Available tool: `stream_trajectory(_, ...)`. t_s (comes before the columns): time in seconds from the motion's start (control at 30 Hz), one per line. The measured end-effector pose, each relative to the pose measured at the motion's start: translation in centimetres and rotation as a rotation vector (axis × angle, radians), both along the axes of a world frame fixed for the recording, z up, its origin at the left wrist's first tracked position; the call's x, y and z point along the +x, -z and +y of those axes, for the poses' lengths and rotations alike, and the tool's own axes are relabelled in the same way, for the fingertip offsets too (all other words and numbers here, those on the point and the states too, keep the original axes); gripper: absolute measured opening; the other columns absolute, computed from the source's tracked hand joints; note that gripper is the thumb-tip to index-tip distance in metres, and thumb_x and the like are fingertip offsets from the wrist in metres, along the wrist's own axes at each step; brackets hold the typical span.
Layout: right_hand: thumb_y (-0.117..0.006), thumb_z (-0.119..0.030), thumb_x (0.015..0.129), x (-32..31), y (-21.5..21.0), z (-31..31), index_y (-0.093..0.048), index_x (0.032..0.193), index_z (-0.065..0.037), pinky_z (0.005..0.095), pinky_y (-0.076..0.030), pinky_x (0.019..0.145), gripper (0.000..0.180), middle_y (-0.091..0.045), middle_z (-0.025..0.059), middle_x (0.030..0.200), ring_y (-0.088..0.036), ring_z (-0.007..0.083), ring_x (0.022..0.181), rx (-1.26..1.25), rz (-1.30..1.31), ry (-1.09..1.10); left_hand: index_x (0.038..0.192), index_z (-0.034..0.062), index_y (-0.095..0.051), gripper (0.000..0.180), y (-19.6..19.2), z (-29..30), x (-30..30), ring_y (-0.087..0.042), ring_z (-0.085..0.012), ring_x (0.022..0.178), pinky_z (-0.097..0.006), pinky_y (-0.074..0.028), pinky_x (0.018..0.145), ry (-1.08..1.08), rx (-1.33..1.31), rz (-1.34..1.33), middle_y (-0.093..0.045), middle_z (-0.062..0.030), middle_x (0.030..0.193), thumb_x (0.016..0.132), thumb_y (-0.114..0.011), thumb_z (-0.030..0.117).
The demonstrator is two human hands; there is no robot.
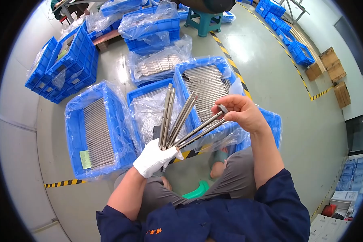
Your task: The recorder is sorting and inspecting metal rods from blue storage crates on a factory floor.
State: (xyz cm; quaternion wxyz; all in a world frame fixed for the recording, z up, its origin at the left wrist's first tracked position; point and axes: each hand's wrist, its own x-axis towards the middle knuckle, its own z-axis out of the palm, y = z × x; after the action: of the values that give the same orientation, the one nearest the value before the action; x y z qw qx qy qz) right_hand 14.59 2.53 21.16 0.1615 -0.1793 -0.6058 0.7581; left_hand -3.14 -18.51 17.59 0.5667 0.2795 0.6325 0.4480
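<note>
My left hand (157,158), in a white glove, is closed around the lower ends of several slim metal rods (166,117). The rods fan out in bunches, some standing up and some leaning right; small holes show along the left ones. My bare right hand (243,113) pinches a small dark round metal piece (222,109) between thumb and fingers. That piece sits at the far end of one right-leaning rod; whether it is around the rod or only against it, I cannot tell. Beneath the hands, a blue crate (180,80) lined with plastic film holds rows of similar rods.
Another blue crate of rods (74,133) stands at left with a green paper slip (85,159). A film-covered crate (134,95) lies in the middle. Stacked crates (90,66) rise at the far left. A green stool (203,24) stands beyond, beside yellow-black floor tape (230,60).
</note>
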Motion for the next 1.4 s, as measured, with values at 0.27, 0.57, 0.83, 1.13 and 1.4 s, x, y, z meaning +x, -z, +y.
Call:
stream_trajectory(0.27, -0.060, 0.014, 0.064, 0.3, -0.8, -0.6, -0.056, 0.100, 0.001, 0.0271, -0.050, 0.074, 0.038, -0.060, 0.0102, 0.093, -0.060, 0.0171, 0.087, 0.090, -0.175, 0.033, 0.082, 0.0029, -0.059, 0.018, -0.5, 0.1, 0.1, -0.051, -0.0070, 0.054, -0.021, -0.040, 0.047, 0.064, -0.095, 0.045, -0.062, -0.0024, 0.068, 0.076, -0.057, 0.020)
stream_trajectory(0.57, -0.063, 0.008, 0.069, 0.1, 0.7, -1.1, -0.055, 0.100, 0.000, 0.0248, -0.049, 0.074, 0.033, -0.060, 0.0094, 0.093, -0.060, 0.0142, 0.082, 0.085, -0.068, -0.042, 0.095, 0.0027, -0.058, 0.025, -0.1, 0.1, 0.4, -0.052, -0.0070, 0.057, -0.021, -0.040, 0.047, 0.010, -0.010, 0.036, -0.062, -0.0035, 0.071, 0.080, -0.056, 0.023)
stream_trajectory(0.83, -0.058, 0.005, 0.072, 1.1, 0.7, 0.5, -0.055, 0.101, 0.000, 0.0302, -0.049, 0.077, 0.030, -0.060, 0.0099, 0.092, -0.059, 0.0166, 0.084, 0.040, -0.026, 0.134, 0.107, -0.0027, -0.054, 0.035, 0.3, -0.1, -0.4, -0.051, -0.0063, 0.055, -0.019, -0.039, 0.046, -0.054, 0.083, -0.099, -0.063, -0.0075, 0.074, 0.081, -0.057, 0.020)
stream_trajectory(1.13, -0.061, -0.005, 0.074, -0.2, 1.8, 0.3, -0.054, 0.103, -0.001, 0.0324, -0.050, 0.077, 0.030, -0.059, 0.0093, 0.095, -0.059, 0.0176, 0.085, -0.145, -0.010, -0.124, 0.110, -0.0021, -0.055, 0.043, -0.8, -0.7, 0.8, -0.041, -0.0038, 0.049, -0.018, -0.033, 0.044, 0.157, -0.028, -0.308, -0.061, -0.0041, 0.070, 0.077, -0.061, 0.026)
stream_trajectory(1.4, -0.068, 0.001, 0.066, -0.2, 1.4, -0.3, -0.059, 0.095, -0.004, 0.0238, -0.047, 0.072, 0.031, -0.061, 0.0054, 0.088, -0.059, 0.0120, 0.079, 0.043, -0.151, -0.173, 0.109, -0.0001, -0.056, 0.043, 0.3, -1.0, 0.8, -0.041, -0.0039, 0.048, -0.018, -0.032, 0.042, 0.196, 0.000, -0.314, -0.061, -0.0040, 0.070, 0.078, -0.060, 0.029)
